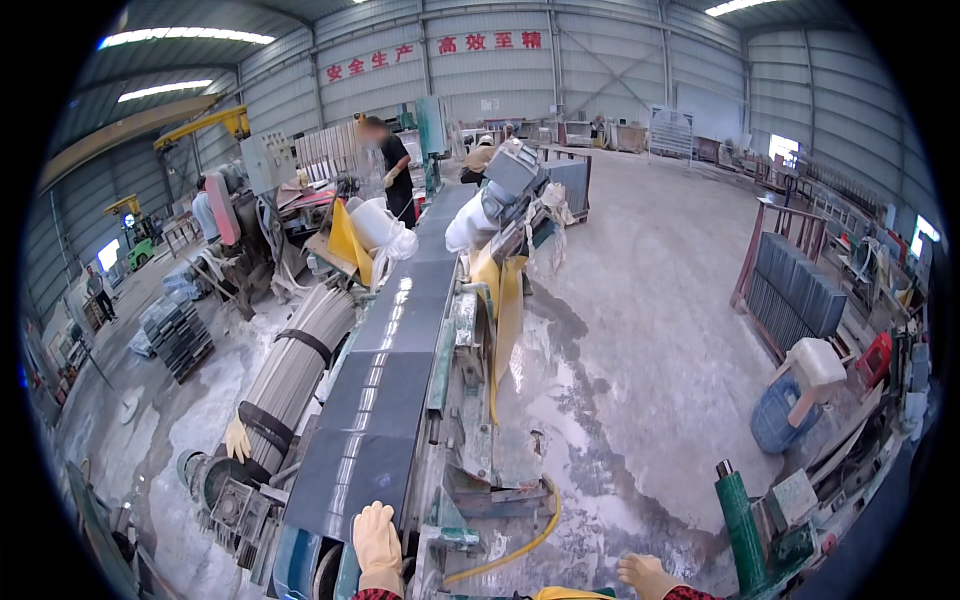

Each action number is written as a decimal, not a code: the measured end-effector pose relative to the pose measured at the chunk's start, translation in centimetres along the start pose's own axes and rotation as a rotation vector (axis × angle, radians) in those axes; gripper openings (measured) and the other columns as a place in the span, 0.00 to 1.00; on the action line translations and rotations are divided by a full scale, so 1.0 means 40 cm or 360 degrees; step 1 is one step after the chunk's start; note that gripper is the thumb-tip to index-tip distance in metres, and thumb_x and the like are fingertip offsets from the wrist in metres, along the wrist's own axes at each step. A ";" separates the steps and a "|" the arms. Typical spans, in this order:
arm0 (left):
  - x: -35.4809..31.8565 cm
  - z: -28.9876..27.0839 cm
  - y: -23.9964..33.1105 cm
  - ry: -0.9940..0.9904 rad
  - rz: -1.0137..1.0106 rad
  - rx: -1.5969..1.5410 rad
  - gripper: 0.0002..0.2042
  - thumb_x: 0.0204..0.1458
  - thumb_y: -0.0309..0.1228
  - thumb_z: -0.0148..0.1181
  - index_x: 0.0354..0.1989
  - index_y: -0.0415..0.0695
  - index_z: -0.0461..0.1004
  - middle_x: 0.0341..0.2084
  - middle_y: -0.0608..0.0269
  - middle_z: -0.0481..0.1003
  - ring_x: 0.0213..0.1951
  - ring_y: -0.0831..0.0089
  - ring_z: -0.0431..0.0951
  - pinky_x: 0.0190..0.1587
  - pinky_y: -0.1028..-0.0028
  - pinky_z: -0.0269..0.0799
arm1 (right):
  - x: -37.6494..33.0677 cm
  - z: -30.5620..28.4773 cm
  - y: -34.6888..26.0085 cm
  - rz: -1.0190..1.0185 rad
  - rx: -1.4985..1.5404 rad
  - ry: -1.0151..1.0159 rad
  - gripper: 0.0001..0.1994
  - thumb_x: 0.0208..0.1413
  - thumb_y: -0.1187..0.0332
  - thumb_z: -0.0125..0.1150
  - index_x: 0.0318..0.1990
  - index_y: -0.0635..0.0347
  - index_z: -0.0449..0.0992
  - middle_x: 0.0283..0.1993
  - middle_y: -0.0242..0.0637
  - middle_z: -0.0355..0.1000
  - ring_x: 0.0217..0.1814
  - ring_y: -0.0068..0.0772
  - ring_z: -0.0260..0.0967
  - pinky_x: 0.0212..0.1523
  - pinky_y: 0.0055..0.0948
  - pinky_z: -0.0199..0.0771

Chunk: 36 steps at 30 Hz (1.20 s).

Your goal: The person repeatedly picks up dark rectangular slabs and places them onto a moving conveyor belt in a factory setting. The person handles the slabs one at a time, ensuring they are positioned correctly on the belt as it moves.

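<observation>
Both of my hands wear cream work gloves under red plaid cuffs. My left hand (378, 545) is open, its fingers stretched forward over the near right corner of a dark grey stone slab (350, 482); whether it presses on the slab I cannot tell. Beyond this slab, several more lie end to end along the conveyor, running under a machine with white-wrapped housings (470, 225). My right hand (645, 575) is near the lower edge, right of the conveyor, open and with nothing visible in it.
Left of the belt, a long ribbed roller (290, 370) has a loose glove (237, 440) on it. A yellow hose (530, 545) crosses the floor. At right stand a green post (738, 530), a blue drum (785, 415) and racked slabs (795, 290). A person in black (398, 170) stands beside the line.
</observation>
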State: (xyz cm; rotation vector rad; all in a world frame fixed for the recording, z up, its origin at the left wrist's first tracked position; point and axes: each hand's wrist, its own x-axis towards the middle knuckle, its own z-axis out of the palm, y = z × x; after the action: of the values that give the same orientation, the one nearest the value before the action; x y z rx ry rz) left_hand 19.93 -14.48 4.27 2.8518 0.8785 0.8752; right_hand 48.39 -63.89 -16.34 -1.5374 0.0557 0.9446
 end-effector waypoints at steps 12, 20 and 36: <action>-0.003 0.002 0.021 0.0122 0.0083 -0.0044 0.09 0.54 0.26 0.53 0.42 0.41 0.73 0.45 0.52 0.73 0.48 0.52 0.71 0.51 0.57 0.65 | -0.008 -0.014 0.048 0.0525 0.0504 0.0364 0.14 0.68 0.69 0.50 0.51 0.73 0.74 0.55 0.56 0.77 0.46 0.55 0.80 0.42 0.46 0.82; -0.018 -0.026 0.022 0.0054 0.0035 0.0017 0.10 0.53 0.26 0.54 0.44 0.41 0.73 0.46 0.53 0.73 0.49 0.53 0.71 0.53 0.57 0.66 | 0.043 0.019 0.050 0.0820 0.0282 0.0449 0.16 0.68 0.65 0.52 0.51 0.70 0.75 0.55 0.53 0.77 0.47 0.50 0.80 0.43 0.37 0.83; -0.052 -0.058 0.001 0.0008 -0.0070 -0.0045 0.10 0.55 0.27 0.56 0.46 0.44 0.75 0.46 0.54 0.76 0.49 0.57 0.74 0.53 0.60 0.69 | 0.019 -0.093 0.157 -0.0914 -0.2186 -0.0343 0.22 0.60 0.67 0.60 0.63 0.52 0.72 0.50 0.51 0.78 0.51 0.54 0.76 0.51 0.51 0.76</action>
State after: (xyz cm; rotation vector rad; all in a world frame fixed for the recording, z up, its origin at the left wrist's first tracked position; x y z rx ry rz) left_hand 17.31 -15.91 5.19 2.7966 0.9179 0.8830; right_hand 47.43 -68.12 -22.26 -2.4226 -1.3641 0.6307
